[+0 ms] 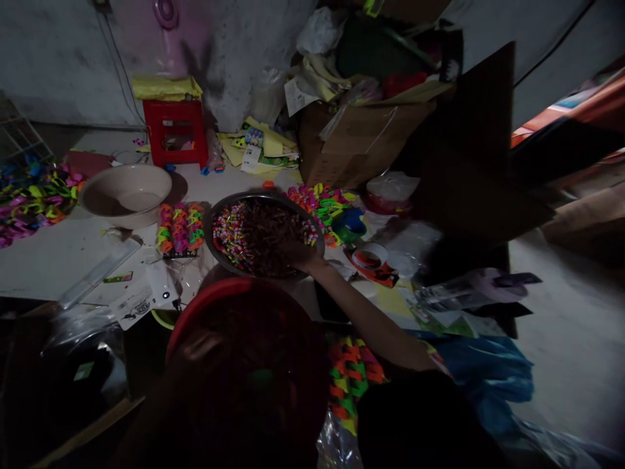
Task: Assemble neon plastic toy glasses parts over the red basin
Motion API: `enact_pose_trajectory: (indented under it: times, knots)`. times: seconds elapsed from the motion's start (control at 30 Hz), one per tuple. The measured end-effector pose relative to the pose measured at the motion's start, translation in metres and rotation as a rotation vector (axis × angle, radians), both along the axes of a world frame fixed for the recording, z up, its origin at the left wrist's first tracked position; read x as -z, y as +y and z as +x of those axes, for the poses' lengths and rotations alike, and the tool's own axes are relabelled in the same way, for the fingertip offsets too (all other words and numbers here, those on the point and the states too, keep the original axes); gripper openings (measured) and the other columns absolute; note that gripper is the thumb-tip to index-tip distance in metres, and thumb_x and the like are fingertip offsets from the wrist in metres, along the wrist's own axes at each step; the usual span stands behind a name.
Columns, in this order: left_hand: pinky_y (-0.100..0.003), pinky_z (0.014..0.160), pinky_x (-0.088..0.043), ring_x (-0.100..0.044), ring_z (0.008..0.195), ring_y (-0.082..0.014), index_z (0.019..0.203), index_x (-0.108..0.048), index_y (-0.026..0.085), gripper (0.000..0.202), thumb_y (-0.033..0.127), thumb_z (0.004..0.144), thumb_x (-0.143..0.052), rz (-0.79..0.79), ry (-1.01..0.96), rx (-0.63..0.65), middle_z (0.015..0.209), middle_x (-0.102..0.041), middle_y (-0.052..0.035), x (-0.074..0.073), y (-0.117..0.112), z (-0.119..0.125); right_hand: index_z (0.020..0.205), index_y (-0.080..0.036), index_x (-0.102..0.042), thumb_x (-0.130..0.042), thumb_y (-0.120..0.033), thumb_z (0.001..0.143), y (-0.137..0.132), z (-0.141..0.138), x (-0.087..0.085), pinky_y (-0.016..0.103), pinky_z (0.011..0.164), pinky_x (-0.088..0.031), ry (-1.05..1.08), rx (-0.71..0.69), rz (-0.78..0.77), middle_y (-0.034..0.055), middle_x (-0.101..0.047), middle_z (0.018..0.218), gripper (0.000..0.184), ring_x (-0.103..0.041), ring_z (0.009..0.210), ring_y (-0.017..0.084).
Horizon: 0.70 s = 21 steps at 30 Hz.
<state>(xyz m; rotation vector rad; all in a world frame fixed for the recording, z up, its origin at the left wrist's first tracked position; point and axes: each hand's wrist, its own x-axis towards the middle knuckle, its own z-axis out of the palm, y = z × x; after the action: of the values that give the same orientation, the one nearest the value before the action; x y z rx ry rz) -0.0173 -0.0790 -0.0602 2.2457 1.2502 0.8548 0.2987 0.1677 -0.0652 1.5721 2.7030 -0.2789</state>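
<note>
My right hand (297, 256) reaches into a wide metal basin (209, 242) on the table. Dark brown small pieces (266, 228) fill its middle and right, with many coloured beads (229, 238) at the left side. The fingers blend into the dark pieces, so their pose is hidden. In front of me is a large red tub (234, 286), its inside mostly in shadow. My left hand (202, 345) is at the tub's left side, dim and blurred; whether it grips anything does not show.
Beside the metal basin lies a pack of bright toy pieces (180, 228), with a beige basin (127, 192) behind it. More coloured pieces (39, 198) are heaped far left. A red stool (176, 133) and a cardboard box (361, 140) stand at the back. A small bowl (371, 255) sits at right.
</note>
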Motion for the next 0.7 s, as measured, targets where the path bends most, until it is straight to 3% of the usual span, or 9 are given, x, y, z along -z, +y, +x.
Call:
enact_pose_trajectory:
  times: [0.13,0.23,0.3,0.4,0.43,0.47,0.57,0.7]
  knots:
    - [-0.038,0.085,-0.054,-0.062,0.097,-0.0179,0.112,-0.060,0.020,0.026,0.035,0.093,-0.053,0.019,-0.012,-0.009,0.117,-0.062,-0.0083,0.003,0.002,-0.003,0.118,-0.011,-0.061,-0.052,-0.002,0.076,-0.003,-0.002,-0.017,0.038,0.096,-0.046,0.269,0.173,-0.024,0.0170,-0.063,0.123,0.044,-0.060,0.113,0.028]
    - [-0.037,0.086,-0.054,-0.064,0.097,-0.0179,0.111,-0.062,0.021,0.023,0.031,0.094,-0.050,0.011,-0.028,-0.001,0.108,-0.067,-0.0065,0.004,0.003,-0.002,0.122,-0.012,-0.057,-0.052,-0.014,0.083,-0.022,-0.014,-0.031,0.043,0.094,-0.047,0.491,0.298,-0.036,0.0166,-0.065,0.116,0.039,-0.060,0.111,0.029]
    - [-0.036,0.091,-0.053,-0.063,0.105,-0.0190,0.116,-0.060,0.022,0.025,0.028,0.095,-0.048,0.003,-0.041,-0.012,0.111,-0.068,-0.0067,0.003,0.002,0.003,0.113,-0.017,-0.061,-0.051,-0.026,0.088,-0.049,-0.033,-0.034,0.041,0.089,-0.050,0.635,0.326,-0.096,0.0110,-0.070,0.101,0.029,-0.063,0.101,0.025]
    - [-0.038,0.101,-0.046,-0.054,0.122,-0.0227,0.133,-0.048,0.021,0.042,0.035,0.094,-0.048,0.025,-0.024,-0.055,0.131,-0.057,-0.0118,-0.003,-0.001,0.014,0.092,-0.020,-0.064,-0.050,-0.043,0.088,-0.114,-0.069,-0.026,0.033,0.075,-0.054,0.821,0.311,-0.252,0.0046,-0.069,0.082,0.027,-0.065,0.078,0.019]
    - [-0.040,0.103,-0.044,-0.051,0.126,-0.0248,0.138,-0.042,0.020,0.050,0.040,0.093,-0.049,0.045,-0.004,-0.051,0.137,-0.052,-0.0139,-0.005,-0.002,0.018,0.088,-0.021,-0.063,-0.051,-0.047,0.087,-0.138,-0.082,-0.022,0.031,0.071,-0.054,0.908,0.296,-0.333,0.0027,-0.068,0.080,0.029,-0.064,0.073,0.017]
    - [-0.042,0.104,-0.042,-0.048,0.129,-0.0270,0.142,-0.037,0.019,0.059,0.046,0.091,-0.050,0.070,0.019,-0.026,0.140,-0.049,-0.0158,-0.007,-0.003,0.021,0.087,-0.020,-0.063,-0.059,-0.049,0.081,-0.162,-0.093,-0.016,0.031,0.070,-0.054,1.129,0.312,-0.512,0.0023,-0.068,0.079,0.029,-0.064,0.072,0.017]
    - [-0.044,0.105,-0.039,-0.044,0.131,-0.0300,0.146,-0.028,0.016,0.073,0.055,0.088,-0.050,0.114,0.080,0.102,0.142,-0.046,-0.0187,-0.011,-0.003,0.028,0.089,-0.020,-0.065,-0.077,-0.043,0.062,-0.218,-0.114,-0.002,0.033,0.078,-0.052,1.496,0.493,-0.836,0.0009,-0.069,0.082,0.037,-0.064,0.080,0.018]
    - [-0.042,0.104,-0.039,-0.048,0.126,-0.0272,0.140,-0.038,0.016,0.060,0.050,0.091,-0.048,0.065,0.129,0.181,0.133,-0.054,-0.0163,-0.014,-0.003,0.028,0.093,-0.021,-0.067,-0.077,-0.034,0.061,-0.252,-0.121,0.003,0.036,0.085,-0.049,1.634,0.690,-0.956,0.0025,-0.069,0.090,0.036,-0.063,0.092,0.022]
